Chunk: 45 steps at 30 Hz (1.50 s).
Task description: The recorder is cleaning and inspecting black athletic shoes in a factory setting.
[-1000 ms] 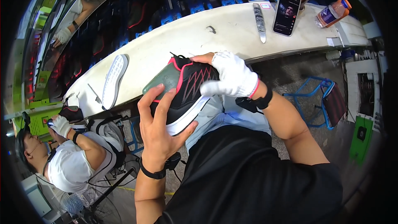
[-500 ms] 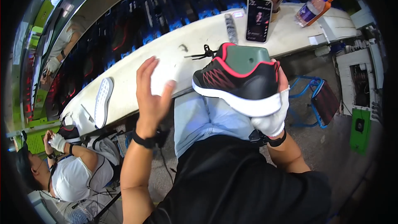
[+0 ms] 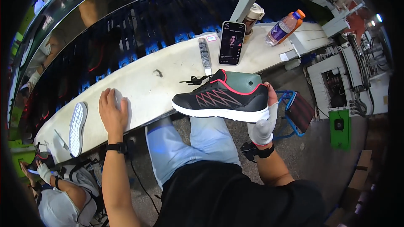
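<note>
At its heel end, my right hand [image 3: 264, 122], in a white glove with bare fingertips, grips a black sneaker [image 3: 223, 99] with red trim and a white sole. The shoe is held level, toe to the left, above the front edge of the white table. A green shoe last [image 3: 243, 81] fills its opening, and black laces hang loose over the tongue. Bare and open, my left hand [image 3: 112, 114] lies on the tabletop to the left of the toe, fingers stretched away from me. Farther left, a loose white shoe sole [image 3: 77, 129] rests on the table.
Behind the sneaker lie a tape-wrapped tool [image 3: 205, 54] and a propped phone [image 3: 232, 43]. Bottles [image 3: 283, 28] and a cup [image 3: 252, 17] stand to the right. A dark conveyor [image 3: 160, 29] runs behind the table [image 3: 143, 88]. A co-worker [image 3: 63, 193] sits at lower left; a stool [image 3: 294, 111] is right.
My left hand has come down from the air onto the tabletop, farther left. The sneaker in my right hand has turned more side-on and level. The whole view has shifted.
</note>
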### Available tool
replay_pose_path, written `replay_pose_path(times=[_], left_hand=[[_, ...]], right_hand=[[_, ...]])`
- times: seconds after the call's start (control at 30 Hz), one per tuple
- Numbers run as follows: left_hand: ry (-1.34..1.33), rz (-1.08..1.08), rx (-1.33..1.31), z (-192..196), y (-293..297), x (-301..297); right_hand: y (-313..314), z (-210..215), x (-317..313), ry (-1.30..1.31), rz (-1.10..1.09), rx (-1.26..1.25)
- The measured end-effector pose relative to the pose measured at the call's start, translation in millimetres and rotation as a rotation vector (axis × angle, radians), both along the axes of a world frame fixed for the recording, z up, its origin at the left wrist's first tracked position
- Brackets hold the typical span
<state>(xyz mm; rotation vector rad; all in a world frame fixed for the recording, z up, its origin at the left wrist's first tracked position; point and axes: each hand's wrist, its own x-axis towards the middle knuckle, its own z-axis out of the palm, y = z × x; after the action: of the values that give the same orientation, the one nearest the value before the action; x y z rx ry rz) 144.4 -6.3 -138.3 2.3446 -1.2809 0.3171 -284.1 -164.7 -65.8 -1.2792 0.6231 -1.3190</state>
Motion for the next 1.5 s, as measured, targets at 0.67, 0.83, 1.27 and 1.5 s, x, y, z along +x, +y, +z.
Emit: replay_pose_path(times=[0.67, 0.83, 1.27, 1.5], left_hand=[[0.027, 0.024, -0.066, 4.2, 19.8, -1.2], [0.033, 0.039, -0.016, 6.5, 14.6, 0.9], [-0.021, -0.243, 0.418, 48.5, -19.9, 64.9], [-0.184, -0.182, 0.397, 14.0, -157.1, 248.2]], right_hand=[[-151.9, 377.2, 235.6, 0.557, -1.222, -1.491], [-180.9, 383.3, 363.3, 0.855, -0.282, -1.033], [-162.7, 234.2, 430.1, 1.042, 0.174, -1.006], [-168.8, 213.3, 423.2, 0.749, 0.021, -0.954]])
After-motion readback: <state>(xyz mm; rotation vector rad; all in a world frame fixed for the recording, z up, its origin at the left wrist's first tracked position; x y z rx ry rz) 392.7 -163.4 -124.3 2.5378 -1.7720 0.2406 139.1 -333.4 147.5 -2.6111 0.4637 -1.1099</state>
